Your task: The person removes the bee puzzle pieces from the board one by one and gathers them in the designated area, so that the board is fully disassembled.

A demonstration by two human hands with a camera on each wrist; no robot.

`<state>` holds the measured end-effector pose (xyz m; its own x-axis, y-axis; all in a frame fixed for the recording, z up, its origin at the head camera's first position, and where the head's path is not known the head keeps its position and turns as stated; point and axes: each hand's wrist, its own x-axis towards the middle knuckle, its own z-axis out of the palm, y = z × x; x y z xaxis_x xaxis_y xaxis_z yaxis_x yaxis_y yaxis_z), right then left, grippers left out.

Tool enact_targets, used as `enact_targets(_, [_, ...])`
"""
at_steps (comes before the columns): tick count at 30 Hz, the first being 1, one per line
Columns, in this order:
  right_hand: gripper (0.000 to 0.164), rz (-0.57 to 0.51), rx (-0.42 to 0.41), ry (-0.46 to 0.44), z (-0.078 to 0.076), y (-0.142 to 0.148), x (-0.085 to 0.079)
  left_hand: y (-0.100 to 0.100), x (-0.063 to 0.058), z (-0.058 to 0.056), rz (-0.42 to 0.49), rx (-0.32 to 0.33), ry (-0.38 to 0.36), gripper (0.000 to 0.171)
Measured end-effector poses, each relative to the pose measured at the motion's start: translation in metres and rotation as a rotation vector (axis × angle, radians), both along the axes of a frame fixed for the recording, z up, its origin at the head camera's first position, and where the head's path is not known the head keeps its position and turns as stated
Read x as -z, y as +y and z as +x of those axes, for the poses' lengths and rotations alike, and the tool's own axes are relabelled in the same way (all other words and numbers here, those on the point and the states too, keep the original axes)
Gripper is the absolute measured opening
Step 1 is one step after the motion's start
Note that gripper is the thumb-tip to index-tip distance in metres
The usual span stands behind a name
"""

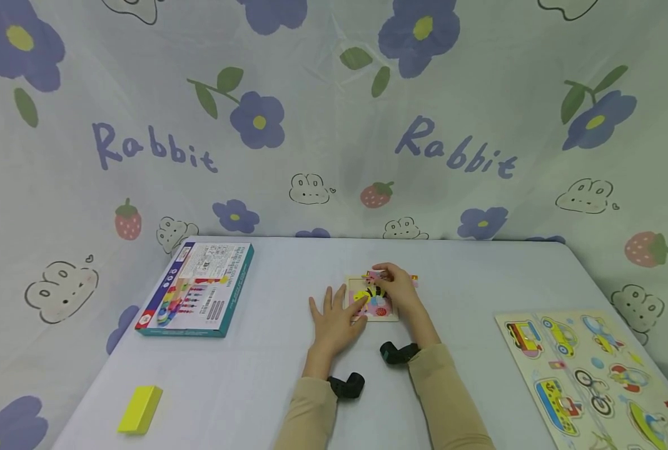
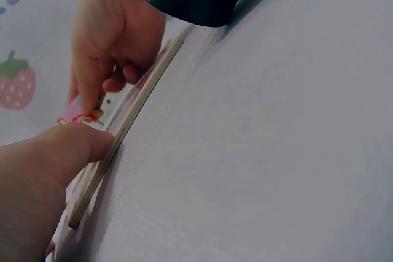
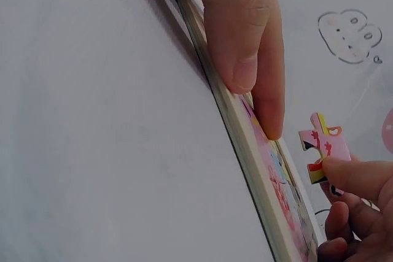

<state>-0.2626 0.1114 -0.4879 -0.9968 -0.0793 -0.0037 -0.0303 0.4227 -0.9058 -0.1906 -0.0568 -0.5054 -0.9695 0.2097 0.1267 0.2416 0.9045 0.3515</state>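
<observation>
A small square jigsaw puzzle in a wooden frame (image 1: 389, 319) lies on the table, with a yellow and black bee picture in it. My left hand (image 1: 334, 322) rests at its left side, fingers spread and thumb over the puzzle. In the left wrist view that thumb (image 2: 77, 148) touches the wooden edge. My right hand (image 1: 400, 292) is at the far side of the frame. Between thumb and fingers it pinches a pink jigsaw piece (image 3: 334, 145) with yellow and red marks, held above the board. Part of the picture is hidden under the hands.
Another small colourful piece (image 1: 414, 280) shows just behind my right hand. A flat boxed set (image 1: 199, 290) lies to the left, with a yellow block (image 1: 140, 409) nearer. At right lies a vehicle-picture board (image 1: 584, 375). A printed rabbit curtain (image 1: 334, 125) hangs behind the table.
</observation>
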Motion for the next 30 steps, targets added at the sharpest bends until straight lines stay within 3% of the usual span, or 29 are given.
enact_targets(10, [0.031, -0.103, 0.131, -0.059, 0.005, 0.015, -0.006, 0.001, -0.001, 0.001, 0.016, -0.01, -0.008, 0.041])
enact_targets(17, [0.031, -0.293, 0.239, -0.11, 0.006, 0.044, -0.006, -0.001, -0.001, 0.001, 0.033, -0.004, -0.008, 0.04])
enact_targets(26, [0.036, -0.461, 0.392, -0.155, 0.015, 0.074, -0.007, -0.001, -0.002, 0.001, 0.034, 0.0, -0.006, 0.041])
enact_targets(30, [0.033, -0.436, 0.47, -0.139, 0.018, 0.082, -0.009, -0.001, -0.002, 0.002, 0.032, 0.0, -0.004, 0.041])
